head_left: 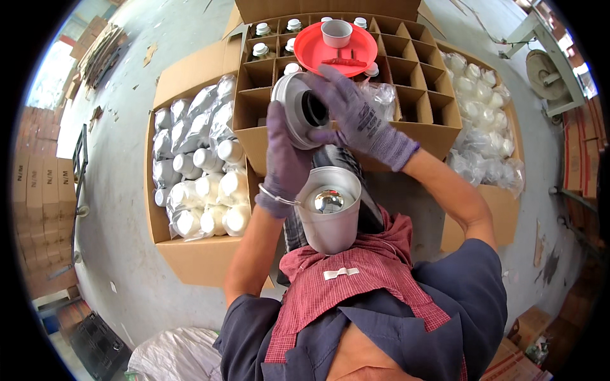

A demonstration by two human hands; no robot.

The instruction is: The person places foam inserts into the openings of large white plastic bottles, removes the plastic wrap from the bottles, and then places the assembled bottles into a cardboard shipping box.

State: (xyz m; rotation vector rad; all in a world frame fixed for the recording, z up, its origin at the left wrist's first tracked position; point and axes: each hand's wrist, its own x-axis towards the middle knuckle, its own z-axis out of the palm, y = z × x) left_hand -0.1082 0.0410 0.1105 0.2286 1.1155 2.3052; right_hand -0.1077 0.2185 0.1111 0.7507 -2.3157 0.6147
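A grey round part (293,111) with a ridged rim and a dark round opening is tilted above my lap. My left hand (283,155), in a purple glove, grips its left and lower side. Gloved in purple too, my right hand (362,117) is closed over its right side, fingers by the opening and thumb at the lower edge. Between my thighs stands a grey cup-shaped shell (333,225). Inside it shows a shiny silver dome (329,201). A thin pale loop (279,197) lies at my left wrist; whether it joins the shell I cannot tell.
Ahead stands a divided carton (406,124) with white-capped bottles. On it rests a red tray (305,47) with a grey cup (337,33) and small red pieces. Cartons of plastic-wrapped containers flank it, left (197,244) and right (486,181). A metal-framed machine (540,63) stands far right.
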